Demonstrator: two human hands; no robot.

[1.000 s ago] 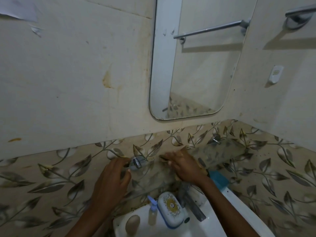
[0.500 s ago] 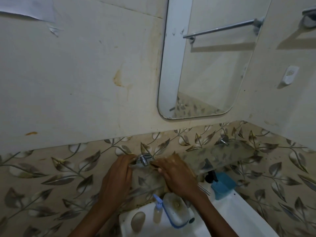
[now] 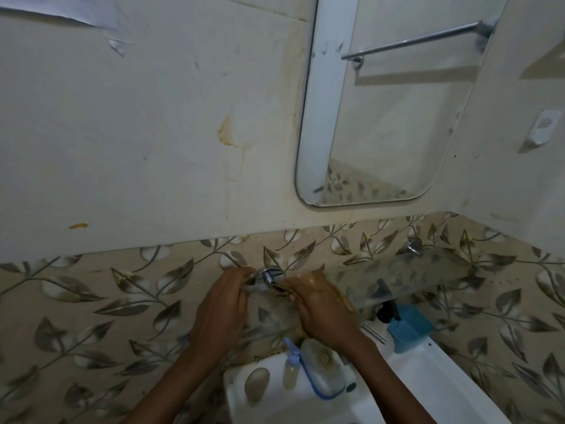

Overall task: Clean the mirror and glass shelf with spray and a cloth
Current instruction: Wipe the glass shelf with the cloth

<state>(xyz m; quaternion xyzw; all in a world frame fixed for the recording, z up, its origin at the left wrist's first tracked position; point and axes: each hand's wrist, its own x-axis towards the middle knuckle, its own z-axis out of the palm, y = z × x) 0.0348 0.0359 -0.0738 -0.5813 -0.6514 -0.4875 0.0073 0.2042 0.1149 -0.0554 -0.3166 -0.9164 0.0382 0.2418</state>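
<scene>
Both hands at the left bracket of the glass shelf [image 3: 406,278], below the mirror [image 3: 382,117].

I see my right hand [image 3: 324,304] pressed flat on the shelf with a tan cloth [image 3: 345,301] under it, fingers [image 3: 290,281] together and reaching the chrome bracket [image 3: 269,275]. My left hand [image 3: 221,307] sits just the other side of that bracket, its fingers [image 3: 241,275] curled onto the shelf's end (whether they pinch the glass edge or only rest on it I cannot tell). The pane runs rightward from the fingers to a second bracket [image 3: 412,246] on the leaf-patterned tiles [image 3: 107,301]. Below the wrists stands the white sink [image 3: 428,377], with a small spray bottle [image 3: 290,365], a soap dish [image 3: 324,371] and a pale oval soap [image 3: 256,384] on its rim; a blue container [image 3: 409,325] sits right of the right wrist.
</scene>
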